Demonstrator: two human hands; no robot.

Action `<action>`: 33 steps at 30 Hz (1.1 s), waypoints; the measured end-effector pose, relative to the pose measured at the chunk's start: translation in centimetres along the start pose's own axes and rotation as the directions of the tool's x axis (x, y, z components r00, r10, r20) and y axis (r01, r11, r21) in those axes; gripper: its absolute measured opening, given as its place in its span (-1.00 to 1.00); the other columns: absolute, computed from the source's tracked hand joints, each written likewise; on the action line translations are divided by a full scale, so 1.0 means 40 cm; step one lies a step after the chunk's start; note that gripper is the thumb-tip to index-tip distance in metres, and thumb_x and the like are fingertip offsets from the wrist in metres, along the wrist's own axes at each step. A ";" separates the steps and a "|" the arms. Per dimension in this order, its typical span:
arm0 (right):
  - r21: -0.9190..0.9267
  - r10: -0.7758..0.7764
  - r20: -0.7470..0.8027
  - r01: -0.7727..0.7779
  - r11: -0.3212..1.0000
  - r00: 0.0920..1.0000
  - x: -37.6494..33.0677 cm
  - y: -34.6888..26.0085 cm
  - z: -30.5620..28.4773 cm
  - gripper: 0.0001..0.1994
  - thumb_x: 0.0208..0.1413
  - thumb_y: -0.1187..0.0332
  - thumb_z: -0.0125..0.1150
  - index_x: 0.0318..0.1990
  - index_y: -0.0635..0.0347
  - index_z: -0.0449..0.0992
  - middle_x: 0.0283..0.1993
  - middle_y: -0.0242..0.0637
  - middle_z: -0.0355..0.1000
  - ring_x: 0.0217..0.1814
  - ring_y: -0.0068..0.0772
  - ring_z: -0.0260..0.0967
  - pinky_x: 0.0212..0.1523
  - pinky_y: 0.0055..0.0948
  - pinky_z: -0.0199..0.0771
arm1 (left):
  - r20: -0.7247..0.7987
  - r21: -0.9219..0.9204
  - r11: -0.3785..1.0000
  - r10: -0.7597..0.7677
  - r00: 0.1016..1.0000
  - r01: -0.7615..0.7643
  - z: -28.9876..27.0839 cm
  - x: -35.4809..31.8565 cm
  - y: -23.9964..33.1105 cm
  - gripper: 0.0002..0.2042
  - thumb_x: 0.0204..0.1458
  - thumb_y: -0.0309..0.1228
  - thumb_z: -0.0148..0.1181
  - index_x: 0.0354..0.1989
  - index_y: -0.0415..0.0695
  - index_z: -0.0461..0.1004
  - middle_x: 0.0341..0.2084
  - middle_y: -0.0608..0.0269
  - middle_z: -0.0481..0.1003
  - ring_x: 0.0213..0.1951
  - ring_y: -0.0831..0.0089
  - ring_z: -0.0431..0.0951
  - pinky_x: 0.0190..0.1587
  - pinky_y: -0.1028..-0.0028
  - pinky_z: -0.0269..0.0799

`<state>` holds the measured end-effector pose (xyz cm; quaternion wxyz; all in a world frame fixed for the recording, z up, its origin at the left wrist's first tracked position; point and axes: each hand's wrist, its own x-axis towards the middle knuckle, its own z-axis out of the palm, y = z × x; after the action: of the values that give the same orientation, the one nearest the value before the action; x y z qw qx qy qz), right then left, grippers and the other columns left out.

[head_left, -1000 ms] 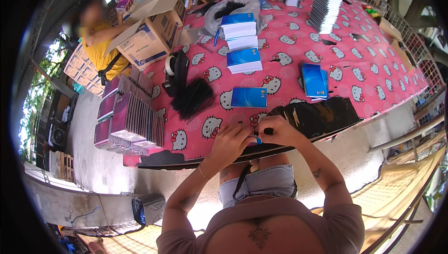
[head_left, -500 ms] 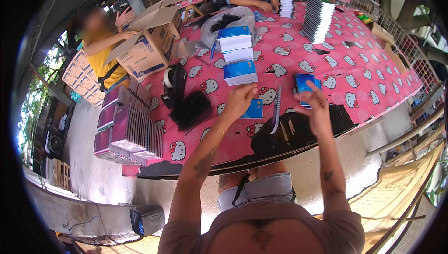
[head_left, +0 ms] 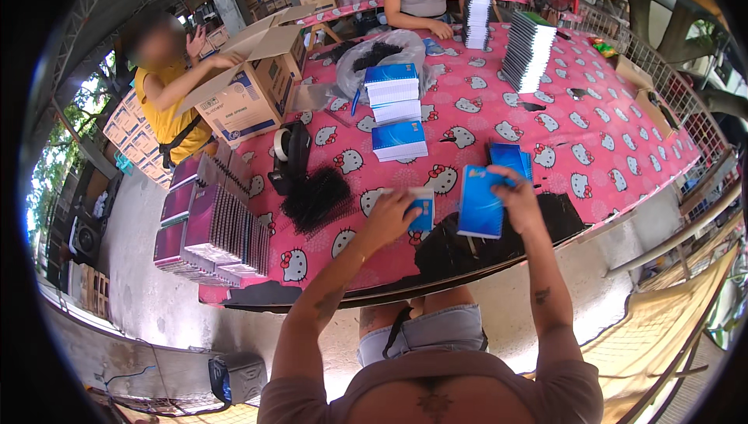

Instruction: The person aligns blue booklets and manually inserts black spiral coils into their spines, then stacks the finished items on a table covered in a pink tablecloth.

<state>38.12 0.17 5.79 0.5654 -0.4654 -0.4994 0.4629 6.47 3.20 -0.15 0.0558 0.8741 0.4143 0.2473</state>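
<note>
While the right hand point(head_left: 516, 194) holds a blue notebook point(head_left: 480, 203) up off the pink patterned tablecloth point(head_left: 608, 143), fingers closed on its top right corner, the left hand point(head_left: 389, 217) is down on a second blue notebook point(head_left: 421, 210) lying flat near the table's front edge. Can't tell whether the left hand actually grips it or just presses on it (fingers cover most of the cover). Raised notebook stands w/ long axis roughly upright, cover toward the camera; flat one sits just left of it, so the two are near each other w/ the left hand closer to the flat one. A loose black heap point(head_left: 475, 241) lies under both hands, approx. at the table edge. Stack of blue notebooks point(head_left: 398, 140) sits further back, well apart from the hands.
</note>
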 end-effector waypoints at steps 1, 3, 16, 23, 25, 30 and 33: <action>0.107 0.016 -0.027 -0.013 0.994 1.000 0.020 -0.032 -0.037 -0.60 0.04 0.68 0.11 0.07 0.23 0.56 -0.13 -0.31 0.49 -0.14 -0.57 0.37 -0.08 -0.54 0.43 | 0.015 0.008 1.000 0.007 1.000 -0.008 -0.007 -0.034 0.030 -0.57 0.18 -0.13 0.17 0.10 -0.18 0.45 0.12 -0.03 0.43 0.17 -0.02 0.41 0.21 0.10 0.30; 0.041 0.049 -0.127 -0.044 0.998 0.991 0.085 -0.054 -0.153 -0.61 0.05 0.61 0.13 0.07 0.23 0.56 -0.23 -0.37 0.49 -0.26 -0.55 0.38 -0.17 -0.53 0.46 | 0.042 0.015 0.999 0.046 0.998 -0.047 -0.038 -0.085 0.106 -0.55 0.20 -0.11 0.15 0.12 -0.18 0.42 0.13 -0.02 0.41 0.18 -0.02 0.40 0.22 0.09 0.29; -0.559 -0.105 0.739 0.692 0.458 0.666 -0.174 0.057 0.200 -0.03 -0.09 -0.25 0.37 0.41 0.11 0.20 0.49 0.10 0.03 0.56 0.13 -0.09 0.44 0.21 -0.07 | 0.048 0.045 0.998 0.035 0.998 -0.037 -0.145 -0.265 0.235 -0.40 0.17 -0.02 0.16 0.26 -0.19 0.30 0.31 -0.13 0.23 0.36 -0.03 0.20 0.38 -0.05 0.00; -0.579 -0.044 0.806 0.801 0.154 0.591 -0.338 0.111 0.247 -0.20 0.03 -0.01 0.34 0.40 0.09 0.21 0.47 0.05 0.07 0.57 0.05 -0.06 0.46 0.21 -0.08 | 0.108 0.284 0.949 0.111 0.988 -0.137 -0.092 -0.419 0.226 -0.45 0.08 -0.14 0.24 0.23 -0.11 0.36 0.29 -0.15 0.24 0.30 -0.06 0.29 0.35 -0.07 0.07; -0.537 -0.111 0.801 0.788 0.301 0.588 -0.331 0.132 0.240 -0.36 0.09 0.16 0.29 0.33 0.11 0.30 0.39 0.01 0.21 0.51 0.01 0.08 0.41 0.17 0.04 | 0.058 0.240 0.961 0.124 0.991 -0.135 -0.084 -0.425 0.224 -0.48 0.07 -0.20 0.26 0.21 -0.08 0.38 0.23 -0.12 0.30 0.18 -0.04 0.41 0.25 -0.03 0.22; -0.475 -0.031 0.706 0.506 0.720 0.707 -0.229 0.085 0.222 -0.57 0.19 0.33 0.21 0.21 0.21 0.41 0.09 -0.03 0.46 0.15 -0.05 0.44 0.23 -0.13 0.36 | 0.162 -0.039 0.985 -0.159 0.974 0.167 -0.196 -0.267 0.238 -0.53 0.05 -0.28 0.30 0.16 -0.06 0.43 -0.07 0.05 0.52 -0.21 0.11 0.60 -0.18 0.13 0.53; -0.333 -0.123 0.624 0.405 0.851 0.771 -0.162 0.110 0.204 -0.55 0.24 0.32 0.22 0.24 0.25 0.37 0.04 -0.02 0.48 0.02 -0.10 0.48 0.03 -0.28 0.45 | 0.183 0.005 0.987 -0.159 0.970 0.161 -0.288 -0.144 0.210 -0.59 0.03 -0.28 0.33 0.07 -0.06 0.49 -0.17 0.11 0.56 -0.27 0.15 0.62 -0.34 0.18 0.53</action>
<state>29.26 -5.09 1.12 0.3228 -0.3413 -0.8027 0.3674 3.74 -7.81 10.20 0.1174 0.8565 0.4755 0.1627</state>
